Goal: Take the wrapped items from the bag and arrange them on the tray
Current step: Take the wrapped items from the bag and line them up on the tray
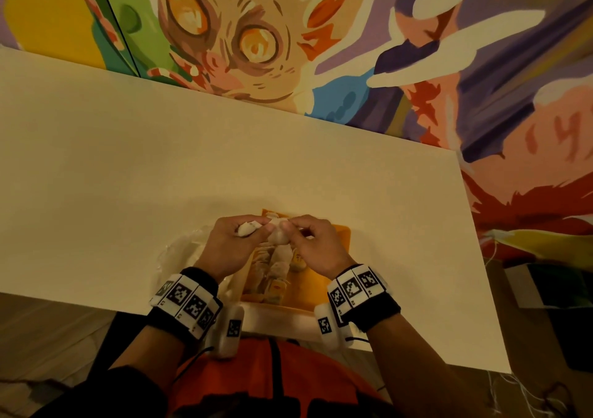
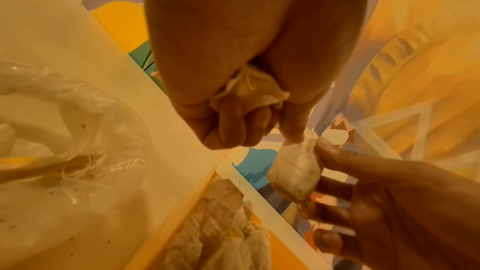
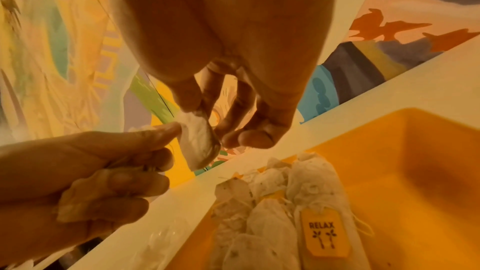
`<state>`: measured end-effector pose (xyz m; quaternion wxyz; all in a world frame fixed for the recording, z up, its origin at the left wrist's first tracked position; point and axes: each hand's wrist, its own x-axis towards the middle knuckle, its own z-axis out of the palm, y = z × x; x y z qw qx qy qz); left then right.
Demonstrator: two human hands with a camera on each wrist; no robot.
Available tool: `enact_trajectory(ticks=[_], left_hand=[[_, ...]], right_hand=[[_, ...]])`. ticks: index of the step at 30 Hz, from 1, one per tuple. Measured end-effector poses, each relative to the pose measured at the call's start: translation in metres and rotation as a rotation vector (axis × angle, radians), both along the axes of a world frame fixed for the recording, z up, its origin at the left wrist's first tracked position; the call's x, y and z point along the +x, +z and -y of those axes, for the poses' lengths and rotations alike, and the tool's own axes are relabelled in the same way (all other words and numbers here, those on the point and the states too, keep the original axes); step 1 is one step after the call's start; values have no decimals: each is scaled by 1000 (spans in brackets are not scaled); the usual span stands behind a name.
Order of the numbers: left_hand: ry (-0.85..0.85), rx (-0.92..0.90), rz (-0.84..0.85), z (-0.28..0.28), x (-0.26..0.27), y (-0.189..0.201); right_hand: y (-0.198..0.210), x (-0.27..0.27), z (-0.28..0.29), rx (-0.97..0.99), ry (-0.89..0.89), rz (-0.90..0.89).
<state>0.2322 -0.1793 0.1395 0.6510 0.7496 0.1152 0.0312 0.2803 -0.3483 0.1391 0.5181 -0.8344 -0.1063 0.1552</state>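
Both hands are raised together just above the far end of the orange tray (image 1: 341, 234), working on one small white tea bag (image 2: 296, 174) held between them. Its top corner is pinched by the left hand (image 1: 224, 247) between thumb and forefinger, while that hand's other fingers are curled round a second, crumpled bag (image 2: 249, 87) tucked against the palm. From the other side the right hand (image 1: 316, 247) pinches the hanging bag between thumb and fingertip, with its remaining fingers loosely spread below and holding nothing else. In the right wrist view the bag (image 3: 198, 141) hangs clear of the tray, slightly tilted, its lower end free. Below it, several more white bags (image 3: 265, 202) lie in rows along the left part of the tray, packed side by side and touching; one carries a yellow paper tag (image 3: 323, 233) printed RELAX, lying on top of them. The right part of the tray is bare orange plastic. A clear plastic bag (image 2: 64, 130) lies crumpled on the white table (image 1: 160, 160) just left of the tray, with loose string visible inside it. Behind the table stands a brightly painted mural (image 1: 288, 32).
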Motion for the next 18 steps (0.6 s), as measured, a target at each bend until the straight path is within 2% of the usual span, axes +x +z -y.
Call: enact_trajectory(ticks=[3, 8, 18], left_hand=[[-12, 45, 11, -2, 0, -2], [-57, 59, 46, -3, 0, -3], [-31, 65, 41, -2, -1, -6]], right_hand=[[3, -1, 1, 19, -46, 99], [12, -3, 0, 95, -36, 143], [6, -2, 3, -203, 57, 85]])
